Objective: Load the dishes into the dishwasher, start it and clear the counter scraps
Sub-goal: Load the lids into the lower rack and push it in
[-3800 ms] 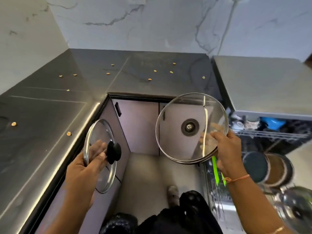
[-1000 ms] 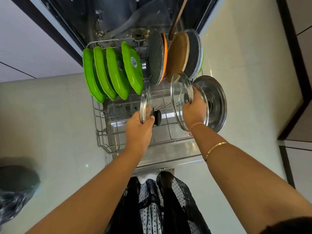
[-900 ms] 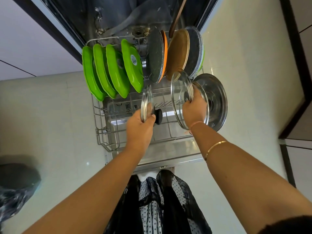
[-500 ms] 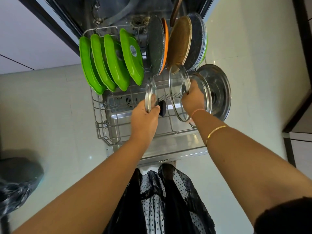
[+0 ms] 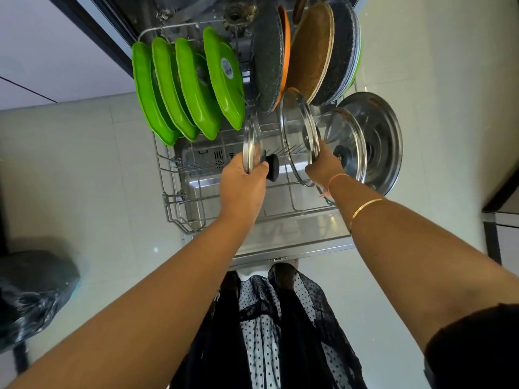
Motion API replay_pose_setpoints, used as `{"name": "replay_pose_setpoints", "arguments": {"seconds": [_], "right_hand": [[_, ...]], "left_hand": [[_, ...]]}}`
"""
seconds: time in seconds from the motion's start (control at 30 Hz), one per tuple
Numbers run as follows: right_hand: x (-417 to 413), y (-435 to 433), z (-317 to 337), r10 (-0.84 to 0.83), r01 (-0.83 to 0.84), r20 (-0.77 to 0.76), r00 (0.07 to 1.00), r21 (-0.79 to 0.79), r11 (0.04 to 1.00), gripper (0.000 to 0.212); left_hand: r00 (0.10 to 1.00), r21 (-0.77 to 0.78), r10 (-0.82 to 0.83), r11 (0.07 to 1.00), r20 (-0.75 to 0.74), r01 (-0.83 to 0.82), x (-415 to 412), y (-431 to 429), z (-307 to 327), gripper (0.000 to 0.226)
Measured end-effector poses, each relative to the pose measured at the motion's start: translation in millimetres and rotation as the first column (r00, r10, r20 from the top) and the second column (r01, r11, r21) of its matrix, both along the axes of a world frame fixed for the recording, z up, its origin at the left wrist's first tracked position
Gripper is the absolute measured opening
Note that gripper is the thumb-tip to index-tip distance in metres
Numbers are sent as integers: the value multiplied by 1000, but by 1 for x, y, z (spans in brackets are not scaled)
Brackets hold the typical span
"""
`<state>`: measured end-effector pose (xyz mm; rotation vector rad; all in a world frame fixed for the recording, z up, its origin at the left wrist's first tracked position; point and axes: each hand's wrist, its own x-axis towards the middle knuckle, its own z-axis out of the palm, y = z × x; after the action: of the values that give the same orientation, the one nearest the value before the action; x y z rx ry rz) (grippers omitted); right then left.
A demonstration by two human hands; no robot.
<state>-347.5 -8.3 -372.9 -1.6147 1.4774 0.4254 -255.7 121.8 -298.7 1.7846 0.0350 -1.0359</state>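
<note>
The dishwasher's lower rack (image 5: 179, 209) is pulled out over the open door. My left hand (image 5: 243, 186) grips the rim of a small glass lid (image 5: 251, 141) with a black knob, held upright on edge above the rack's middle. To its right, my right hand (image 5: 323, 167) grips the lower rim of a larger glass lid (image 5: 297, 130), also upright. Behind that hand another glass lid (image 5: 346, 136) stands, with a steel lid (image 5: 382, 136) farther right. Several green plates (image 5: 185, 88) stand in the rack's far left, dark pans (image 5: 317, 51) at the far right.
The open dishwasher door (image 5: 292, 237) lies flat below the rack's near edge. A black bin bag (image 5: 31, 293) sits on the pale floor at the left. Dark cabinet edges (image 5: 500, 203) show at the right. My dark dotted clothing (image 5: 269, 327) hangs below the door.
I went from the counter corner, a lid in each hand, to the dishwasher rack. Over the last second both lids stay upright in the rack, still gripped; the view has shifted slightly.
</note>
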Motion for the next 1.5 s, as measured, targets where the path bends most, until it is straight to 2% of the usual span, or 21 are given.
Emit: {"name": "replay_pose_setpoints", "arguments": {"seconds": [0.17,0.27,0.43,0.63,0.7,0.8,0.9,1.0,1.17,1.27,1.4,1.5], "right_hand": [[8,-7,14,91,-96,-59,994,-87,992,62],[5,-5,28,96,-106,-86,992,-134,985,64],[-15,14,36,-25,26,6,1000,-160,987,62],[-29,46,22,-176,184,56,983,-186,965,75],[-29,50,21,-217,225,67,974,-174,959,76],[-21,39,24,-157,157,11,988,-167,973,72],[-8,8,30,-45,38,-55,997,-121,992,55],[7,-25,43,60,-60,-116,991,-1,998,36],[43,-56,56,114,-75,-215,970,178,981,50],[57,-56,58,165,-111,-251,954,215,970,54],[53,-38,58,95,-44,-225,970,220,975,49],[32,-18,50,-73,98,-156,985,157,983,43]], "left_hand": [[1000,3,12,1000,0,-12,2,1,1,34],[1000,-5,2,1000,-3,-2,2,0,4,33],[1000,-37,-14,999,-15,14,-1,-5,9,34],[999,-51,-12,999,-38,10,-7,-7,10,36],[999,-36,-17,999,-36,16,-8,-8,10,36],[999,-16,-35,999,-29,35,-9,-8,11,37],[998,2,-52,999,-24,52,-7,-8,12,36],[998,19,-65,998,-20,66,-4,-10,15,37],[993,54,-115,992,35,113,-1,-13,21,34],[990,62,-131,990,51,128,-1,-14,22,31],[992,57,-122,991,24,120,-2,-12,23,32],[994,55,-107,993,16,106,-2,-9,23,30]]}}
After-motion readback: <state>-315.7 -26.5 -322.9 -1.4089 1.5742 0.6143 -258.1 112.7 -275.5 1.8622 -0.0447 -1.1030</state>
